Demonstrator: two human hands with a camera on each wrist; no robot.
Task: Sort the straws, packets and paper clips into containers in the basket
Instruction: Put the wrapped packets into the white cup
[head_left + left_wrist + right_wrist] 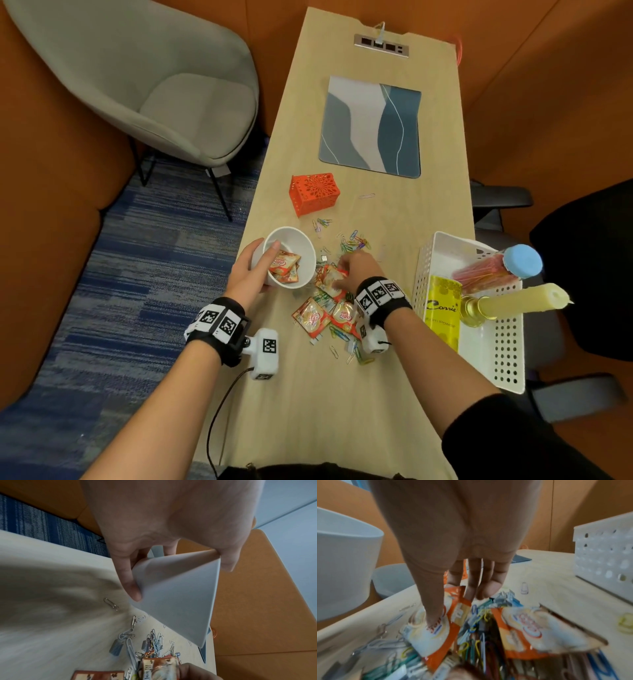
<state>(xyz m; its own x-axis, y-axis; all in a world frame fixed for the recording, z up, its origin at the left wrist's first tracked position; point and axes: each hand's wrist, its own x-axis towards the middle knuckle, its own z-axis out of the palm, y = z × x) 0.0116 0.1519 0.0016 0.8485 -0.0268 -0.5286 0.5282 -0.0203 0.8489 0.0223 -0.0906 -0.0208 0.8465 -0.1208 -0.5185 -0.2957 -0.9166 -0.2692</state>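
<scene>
My left hand [262, 262] grips a white cup [294, 240], tilted toward the pile, thumb over the rim; a few orange creamer packets [284, 269] lie inside. In the left wrist view the thumb [132, 585] and fingers clamp the cup's wall [180, 608]. My right hand [349, 270] reaches down into the pile and pinches one packet [435, 632], thumb [433, 601] on its face, fingers behind its top edge. More packets [313, 317] and coloured paper clips [354, 240] lie scattered around it. Pink straws [486, 275] sit in a blue-lidded jar in the white basket [426, 263].
An orange perforated container [315, 193] lies on its side beyond the cup. The basket also holds a yellow box [442, 308] and a candle in a gold holder [513, 301]. A blue-grey mat [371, 126] lies farther back. The table's left edge runs close to the cup.
</scene>
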